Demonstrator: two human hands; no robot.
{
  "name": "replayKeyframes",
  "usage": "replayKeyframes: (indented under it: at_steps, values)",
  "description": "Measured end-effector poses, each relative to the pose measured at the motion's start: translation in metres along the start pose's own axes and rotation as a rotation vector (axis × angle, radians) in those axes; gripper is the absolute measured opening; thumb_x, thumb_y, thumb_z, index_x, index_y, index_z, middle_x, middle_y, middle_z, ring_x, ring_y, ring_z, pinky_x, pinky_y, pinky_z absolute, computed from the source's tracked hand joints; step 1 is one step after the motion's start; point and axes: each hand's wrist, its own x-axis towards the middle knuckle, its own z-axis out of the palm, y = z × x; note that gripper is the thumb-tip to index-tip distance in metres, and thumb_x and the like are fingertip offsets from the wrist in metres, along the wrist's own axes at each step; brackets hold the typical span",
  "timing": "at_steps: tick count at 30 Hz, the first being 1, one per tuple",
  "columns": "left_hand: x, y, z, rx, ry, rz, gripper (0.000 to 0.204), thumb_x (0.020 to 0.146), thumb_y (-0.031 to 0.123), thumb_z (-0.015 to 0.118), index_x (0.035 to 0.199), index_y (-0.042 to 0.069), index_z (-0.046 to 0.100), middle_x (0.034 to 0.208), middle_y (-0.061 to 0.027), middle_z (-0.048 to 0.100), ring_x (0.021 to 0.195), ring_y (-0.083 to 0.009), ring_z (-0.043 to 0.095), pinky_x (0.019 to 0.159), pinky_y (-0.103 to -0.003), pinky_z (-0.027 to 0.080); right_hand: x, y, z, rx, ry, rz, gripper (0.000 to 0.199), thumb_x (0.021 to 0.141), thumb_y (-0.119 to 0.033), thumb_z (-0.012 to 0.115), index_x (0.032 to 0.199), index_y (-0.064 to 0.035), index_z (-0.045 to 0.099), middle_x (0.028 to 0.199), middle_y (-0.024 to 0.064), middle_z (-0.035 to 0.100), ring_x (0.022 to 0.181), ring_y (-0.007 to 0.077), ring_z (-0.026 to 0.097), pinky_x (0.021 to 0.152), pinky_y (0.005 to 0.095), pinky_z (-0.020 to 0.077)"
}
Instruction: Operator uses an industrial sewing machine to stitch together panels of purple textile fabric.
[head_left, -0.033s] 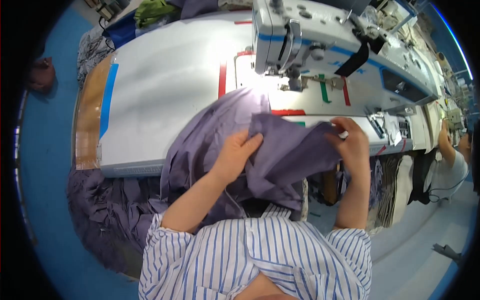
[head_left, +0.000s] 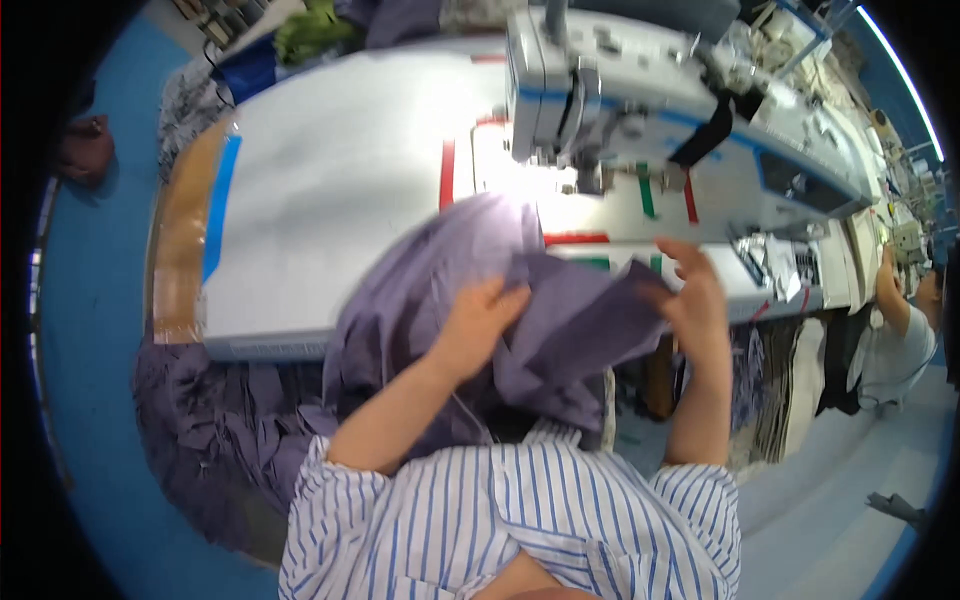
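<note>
Purple fabric (head_left: 570, 340) hangs in loose folds over the front edge of the sewing table, its far end lying under the lit needle area of a white sewing machine (head_left: 540, 90). My left hand (head_left: 480, 325) pinches the fabric near the middle, thumb on top. At the fabric's raised right edge is my right hand (head_left: 692, 300), its upper fingers lifted off and its thumb side against the cloth. Motion smears those fingers, so whether they grip the edge cannot be made out.
More purple fabric (head_left: 230, 410) is heaped below the table's left front. Red tape (head_left: 447, 175) and blue tape (head_left: 220, 210) mark the white tabletop (head_left: 320, 200). Small tools (head_left: 755, 255) lie at the right. Beige cloth pieces (head_left: 800, 385) hang beneath. Another person's arm (head_left: 893, 295) shows far right.
My right hand has shifted slightly left and down, its upper fingers spreading from the fabric. The fabric's raised right edge has moved left. My left hand keeps its pinch.
</note>
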Motion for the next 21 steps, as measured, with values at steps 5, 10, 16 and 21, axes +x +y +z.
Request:
replayKeyframes:
  at_steps: [5, 10, 16, 21]
  values:
    - [-0.006, 0.003, 0.016, -0.05, -0.061, 0.192, 0.021, 0.094, 0.019, 0.058, 0.098, -0.002, 0.062, 0.072, 0.0016, 0.055, 0.069, -0.005, 0.045, 0.061, -0.024, 0.04, -0.001, -0.044, 0.031, 0.494, -0.263, -0.076, 0.068, 0.069, -0.024, 0.079, 0.127, -0.0019, 0.052, 0.12, 0.0162, 0.059, 0.116, 0.0297, 0.055, 0.101, 0.0368, 0.0381]
    - [-0.006, 0.004, 0.012, 0.067, -0.041, 0.217, 0.022, 0.095, 0.02, 0.057, 0.091, -0.001, 0.059, 0.068, 0.0023, 0.048, 0.067, -0.0043, 0.041, 0.059, -0.023, 0.036, -0.013, -0.056, 0.034, 0.34, 0.282, -0.374, 0.033, 0.069, -0.011, 0.079, 0.097, -0.004, 0.062, 0.098, 0.0125, 0.062, 0.088, 0.0285, 0.062, 0.079, 0.0409, 0.0508]
    - [-0.004, 0.007, 0.007, 0.194, -0.046, 0.38, 0.026, 0.094, 0.02, 0.058, 0.082, -0.002, 0.052, 0.064, -0.0044, 0.04, 0.064, -0.0071, 0.036, 0.057, -0.027, 0.034, -0.076, -0.048, 0.06, 0.411, -0.168, -0.199, 0.038, 0.073, -0.016, 0.078, 0.101, 0.0007, 0.06, 0.104, 0.0158, 0.064, 0.09, 0.0283, 0.065, 0.071, 0.0323, 0.0525]
    - [-0.005, 0.017, 0.007, 0.111, -0.019, 0.321, 0.023, 0.094, 0.019, 0.059, 0.084, -0.002, 0.056, 0.067, -0.0003, 0.047, 0.068, -0.0057, 0.04, 0.06, -0.025, 0.037, -0.104, -0.046, 0.097, 0.638, -0.56, 0.069, 0.045, 0.08, -0.029, 0.073, 0.111, 0.0012, 0.058, 0.099, 0.0193, 0.065, 0.089, 0.0324, 0.066, 0.078, 0.0354, 0.0518]
